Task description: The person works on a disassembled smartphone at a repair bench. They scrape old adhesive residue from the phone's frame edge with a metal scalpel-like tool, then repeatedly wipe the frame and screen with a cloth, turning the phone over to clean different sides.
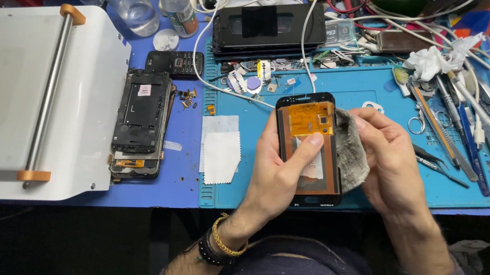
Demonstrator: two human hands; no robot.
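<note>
The left hand (277, 174) is clamped around a flat black phone screen (308, 150), held just above the ribbed blue mat (374, 95), thumb pressed on its back (glossy, with an orange copper-coloured film at the top). The right hand (390, 159) pinches a rough grey cloth (347, 150) against the screen's right edge. Left of the screen lie thin white wipes (221, 150) and a gutted phone frame (141, 121).

The left hand (279, 177) holds a phone screen (309, 148) face down above the blue mat (374, 100), thumb pressed across its back below the orange flex. The right hand (389, 165) presses a grey cloth (347, 150) against the screen's right edge. A stripped phone frame (141, 119) lies beside a white machine (40, 100).
</note>
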